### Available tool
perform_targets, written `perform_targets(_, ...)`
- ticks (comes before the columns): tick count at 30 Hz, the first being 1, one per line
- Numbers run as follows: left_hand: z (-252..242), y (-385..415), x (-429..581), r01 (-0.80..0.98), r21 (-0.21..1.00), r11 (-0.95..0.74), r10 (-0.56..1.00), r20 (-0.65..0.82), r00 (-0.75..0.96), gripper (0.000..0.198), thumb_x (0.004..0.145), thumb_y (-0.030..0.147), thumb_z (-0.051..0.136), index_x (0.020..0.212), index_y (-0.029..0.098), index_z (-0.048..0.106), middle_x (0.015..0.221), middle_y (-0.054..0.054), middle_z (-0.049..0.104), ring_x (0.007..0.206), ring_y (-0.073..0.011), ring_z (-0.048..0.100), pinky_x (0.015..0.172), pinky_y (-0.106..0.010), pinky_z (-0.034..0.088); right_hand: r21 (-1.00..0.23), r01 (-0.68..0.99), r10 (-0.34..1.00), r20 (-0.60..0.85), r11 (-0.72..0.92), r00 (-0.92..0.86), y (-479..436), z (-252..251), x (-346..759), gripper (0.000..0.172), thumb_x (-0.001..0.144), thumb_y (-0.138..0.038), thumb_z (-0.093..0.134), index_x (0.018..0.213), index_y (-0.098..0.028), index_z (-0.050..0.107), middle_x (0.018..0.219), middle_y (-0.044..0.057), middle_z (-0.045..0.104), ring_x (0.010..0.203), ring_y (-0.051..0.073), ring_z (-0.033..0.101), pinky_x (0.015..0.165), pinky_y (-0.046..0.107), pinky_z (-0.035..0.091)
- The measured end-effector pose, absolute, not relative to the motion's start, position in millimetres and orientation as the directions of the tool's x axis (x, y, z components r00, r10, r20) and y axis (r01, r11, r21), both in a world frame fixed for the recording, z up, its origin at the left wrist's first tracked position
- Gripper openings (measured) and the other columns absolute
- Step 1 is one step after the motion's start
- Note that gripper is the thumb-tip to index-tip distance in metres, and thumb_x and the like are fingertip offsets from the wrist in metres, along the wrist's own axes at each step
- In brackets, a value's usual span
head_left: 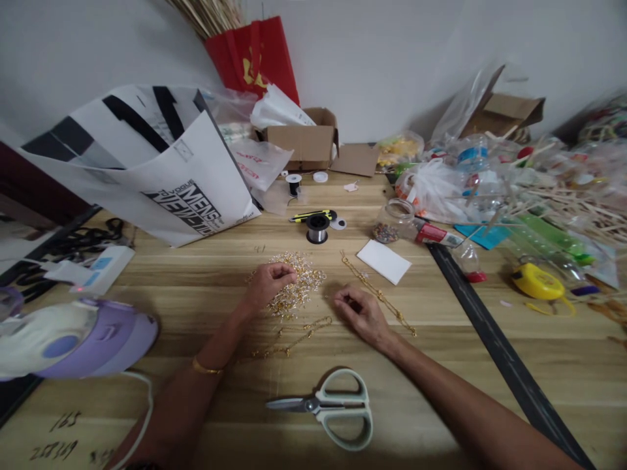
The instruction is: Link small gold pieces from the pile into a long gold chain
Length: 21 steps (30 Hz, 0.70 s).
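Observation:
Over the left edge of a pile of small gold and clear beads or charms [301, 294], my left hand [268, 285] is closed in a pinch. What sits between its fingertips is too small to name. My right hand [361, 314] rests on the table to the right of the pile, thumb and fingers curled together; anything in them cannot be made out. Beside that hand, a gold beaded chain [386, 303] lies stretched out on the wood. Another gold chain [294, 335] lies curved below the pile. White-handled scissors [343, 411] lie nearest to me, pointing left.
Beyond the pile stand a spool of silvery wire [318, 230], a yellow-black cutter [309, 216] and a jar of beads [390, 222]. A white card [384, 261] lies right. Bottles and sticks crowd the far right. At left are a white bag [191, 183] and a purple-white appliance [98, 339].

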<state>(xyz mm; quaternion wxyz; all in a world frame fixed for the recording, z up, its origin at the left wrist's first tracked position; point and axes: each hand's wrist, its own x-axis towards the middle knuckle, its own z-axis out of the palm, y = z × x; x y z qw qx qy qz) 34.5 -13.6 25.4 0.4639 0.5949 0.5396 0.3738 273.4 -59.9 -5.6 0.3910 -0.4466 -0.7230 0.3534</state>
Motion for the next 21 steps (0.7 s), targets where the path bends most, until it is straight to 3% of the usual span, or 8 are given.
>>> perform_targets(5, 21.9, -13.9, 34.6, 0.408, 0.912, -0.046, 0.992, -0.005, 0.124, 0.016, 0.070, 0.031, 0.064, 0.072, 0.015, 0.066, 0.066, 0.000, 0.067, 0.061, -0.0129, 0.060, 0.058, -0.021, 0.044, -0.866, 0.365, 0.927, 0.247, 0.342, -0.284, -60.5, -4.2, 272.7, 0.017, 0.086, -0.030, 0.052, 0.077, -0.017, 0.059, 0.068, 0.001, 0.057, 0.059, 0.011, 0.048, 0.053, 0.022, 0.037)
perform_targets(9, 18.6, -14.2, 34.3, 0.629, 0.755, -0.187, 0.982, 0.122, 0.146, 0.013, 0.073, 0.027, 0.061, 0.069, 0.017, 0.067, 0.064, 0.000, 0.067, 0.059, -0.0129, 0.059, 0.057, -0.022, 0.042, -0.863, 0.361, 0.923, 0.258, 0.354, -0.286, -60.5, -4.7, 272.8, 0.015, 0.086, -0.029, 0.052, 0.078, -0.018, 0.058, 0.069, 0.001, 0.057, 0.059, 0.012, 0.049, 0.054, 0.023, 0.038)
perform_targets(12, 17.4, -14.6, 34.6, 0.689, 0.682, -0.246, 0.969, 0.166, 0.182, 0.012, 0.075, 0.025, 0.059, 0.074, 0.017, 0.068, 0.068, -0.001, 0.069, 0.062, -0.0139, 0.060, 0.060, -0.023, 0.044, -0.860, 0.358, 0.918, 0.268, 0.365, -0.291, -60.1, -6.0, 273.5, 0.015, 0.086, -0.029, 0.052, 0.079, -0.018, 0.059, 0.070, 0.002, 0.058, 0.060, 0.012, 0.050, 0.054, 0.023, 0.039)
perform_targets(16, 23.2, -18.1, 38.8, 0.668, 0.718, -0.199, 0.980, 0.138, 0.144, 0.017, 0.075, 0.025, 0.059, 0.086, 0.017, 0.071, 0.077, -0.002, 0.072, 0.068, -0.0156, 0.063, 0.064, -0.024, 0.046, -0.862, 0.357, 0.920, 0.265, 0.361, -0.289, -59.8, -6.3, 273.8, 0.014, 0.086, -0.027, 0.053, 0.077, -0.018, 0.059, 0.067, 0.001, 0.056, 0.059, 0.012, 0.049, 0.054, 0.022, 0.038)
perform_targets(21, 33.1, -26.2, 50.8, 0.531, 0.834, -0.146, 0.983, 0.063, 0.171, 0.016, 0.075, 0.027, 0.059, 0.079, 0.016, 0.070, 0.076, -0.003, 0.072, 0.069, -0.0159, 0.065, 0.065, -0.024, 0.048, -0.863, 0.351, 0.918, 0.270, 0.364, -0.289, -60.1, -2.6, 273.0, 0.013, 0.085, -0.024, 0.053, 0.075, -0.017, 0.058, 0.068, 0.002, 0.057, 0.061, 0.012, 0.050, 0.055, 0.022, 0.038)
